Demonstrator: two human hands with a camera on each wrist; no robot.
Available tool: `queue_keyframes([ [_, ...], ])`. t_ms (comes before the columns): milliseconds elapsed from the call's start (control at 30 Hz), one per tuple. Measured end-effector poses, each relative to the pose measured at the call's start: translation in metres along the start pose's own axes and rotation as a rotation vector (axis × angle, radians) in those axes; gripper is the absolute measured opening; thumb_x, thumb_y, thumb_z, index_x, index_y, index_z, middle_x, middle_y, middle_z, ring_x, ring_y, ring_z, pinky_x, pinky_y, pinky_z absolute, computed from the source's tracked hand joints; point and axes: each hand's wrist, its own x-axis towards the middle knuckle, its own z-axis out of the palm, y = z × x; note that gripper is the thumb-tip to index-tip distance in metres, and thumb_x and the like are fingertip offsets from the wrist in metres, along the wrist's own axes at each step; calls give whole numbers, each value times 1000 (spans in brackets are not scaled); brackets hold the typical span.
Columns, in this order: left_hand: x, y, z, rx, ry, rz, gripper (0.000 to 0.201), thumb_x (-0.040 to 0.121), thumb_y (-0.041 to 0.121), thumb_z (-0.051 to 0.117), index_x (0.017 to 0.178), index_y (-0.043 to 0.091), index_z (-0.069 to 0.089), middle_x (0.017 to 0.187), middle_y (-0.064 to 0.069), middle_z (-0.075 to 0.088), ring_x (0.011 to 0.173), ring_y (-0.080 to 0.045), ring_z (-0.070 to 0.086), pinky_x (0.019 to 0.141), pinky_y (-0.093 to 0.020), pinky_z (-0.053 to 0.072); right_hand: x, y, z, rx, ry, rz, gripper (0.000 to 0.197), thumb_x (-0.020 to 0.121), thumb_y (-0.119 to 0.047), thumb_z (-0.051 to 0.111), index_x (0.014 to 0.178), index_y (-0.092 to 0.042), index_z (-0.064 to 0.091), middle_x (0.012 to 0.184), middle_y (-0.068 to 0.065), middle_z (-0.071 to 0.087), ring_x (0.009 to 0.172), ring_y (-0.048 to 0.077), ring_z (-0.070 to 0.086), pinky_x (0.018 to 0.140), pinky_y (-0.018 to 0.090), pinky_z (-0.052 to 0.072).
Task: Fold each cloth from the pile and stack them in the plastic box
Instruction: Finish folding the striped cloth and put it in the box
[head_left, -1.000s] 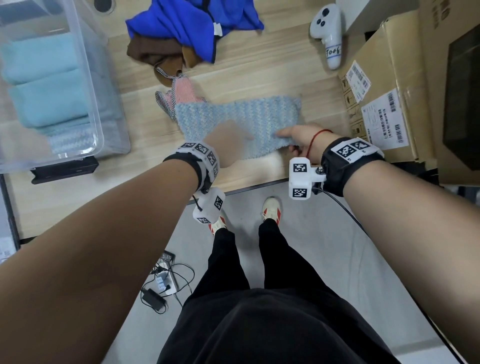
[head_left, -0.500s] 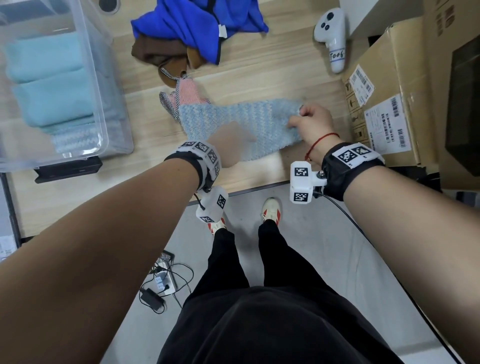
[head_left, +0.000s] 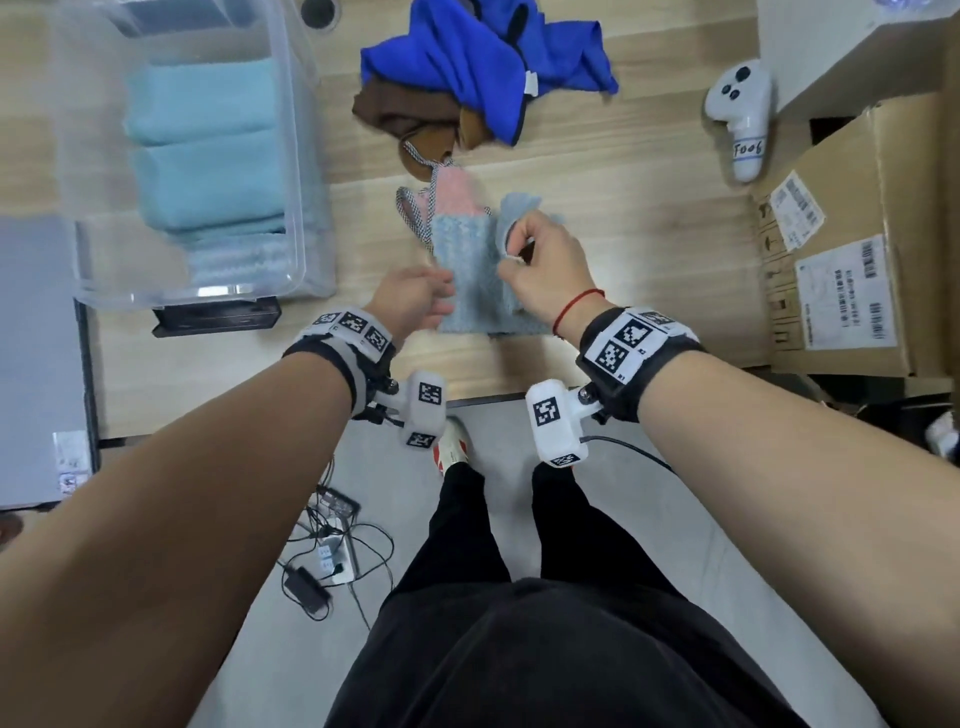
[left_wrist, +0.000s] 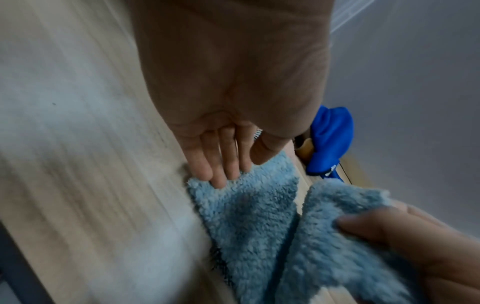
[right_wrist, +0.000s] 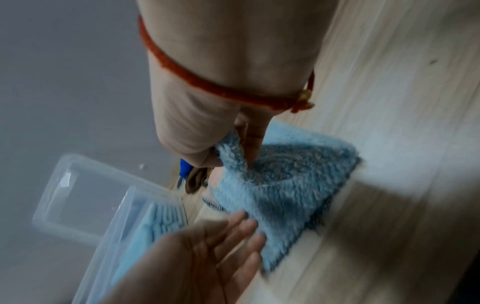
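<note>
A fluffy light-blue cloth (head_left: 467, 270) lies on the wooden table near its front edge, partly folded over itself. My right hand (head_left: 540, 265) pinches its right end (right_wrist: 231, 152) and holds it lifted over the middle of the cloth. My left hand (head_left: 415, 299) rests flat with straight fingers (left_wrist: 221, 170) on the cloth's left edge. The clear plastic box (head_left: 291, 156) stands to the left with folded light-blue cloths (head_left: 208, 150) inside. The pile (head_left: 483, 67) of blue and brown cloths lies further back, with a pink cloth (head_left: 452, 195) under the light-blue cloth's far end.
Cardboard boxes (head_left: 852, 249) stand at the table's right. A white controller (head_left: 743, 119) lies at the back right. A dark flat object (head_left: 218, 319) sits in front of the box. Cables and a power strip (head_left: 332, 556) lie on the floor by my feet.
My right hand has pinched the cloth's right end, lifted it and carried it leftward over the middle. The left hand stays at the left edge.
</note>
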Motion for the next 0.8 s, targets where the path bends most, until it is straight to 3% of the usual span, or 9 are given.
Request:
queue_keyframes([
  [133,0,-2,-1,-39,-96,-37,17,98,30,49,101,17,59,80,4,56,64,-10,52,58,-21,42,-1,-1,36,-92,-134,-81,21,69,0,59,75,-18,48,89,1,55,77,17,54,71,31,42],
  [200,1,-2,-2,-45,-88,-45,32,100,43,42,103,18,62,75,5,58,54,-6,52,52,-20,45,-2,2,46,-146,-235,-94,18,72,-6,64,82,-18,54,119,6,56,110,22,55,91,27,41],
  [267,4,-3,-6,-31,-90,-39,41,99,50,40,103,17,63,78,6,65,55,-6,57,54,-22,49,-2,6,49,-192,-332,-67,23,76,-15,66,94,-23,56,151,6,37,138,18,37,104,21,28],
  [333,7,-6,-9,52,-113,3,56,87,62,53,110,13,65,101,-1,70,80,-18,66,69,-30,52,-2,11,47,-168,-333,-58,26,76,-16,65,99,-23,58,154,1,32,126,19,50,106,29,36],
  [400,17,-16,-13,142,-56,48,77,65,67,66,106,2,64,95,-7,65,82,-26,61,75,-39,52,-3,15,38,-155,-263,-55,25,76,-10,63,99,-19,61,144,0,42,94,17,63,94,34,48],
  [500,18,-18,-11,287,68,115,58,64,50,79,100,8,62,91,-7,66,86,-22,65,87,-42,55,-5,22,19,-233,-145,-78,25,76,-4,59,97,-17,62,116,-2,49,74,17,59,85,33,49],
  [633,15,-14,-9,576,173,143,52,68,38,83,106,15,55,98,2,64,91,-15,62,82,-30,51,-8,44,-2,-358,-32,22,32,77,-10,63,107,-19,58,113,-1,44,89,19,56,88,31,47],
  [700,16,-11,-5,586,80,114,58,64,44,83,105,9,64,101,0,70,92,-18,66,86,-36,54,-11,54,-6,-384,4,132,49,77,-18,69,121,-16,48,121,6,45,103,23,53,92,30,45],
  [800,15,-9,-1,506,-22,58,54,66,44,83,104,10,69,104,-4,72,95,-22,68,88,-43,56,-12,62,-5,-295,-12,332,65,78,-32,75,129,-10,42,117,5,53,98,18,52,82,26,42],
])
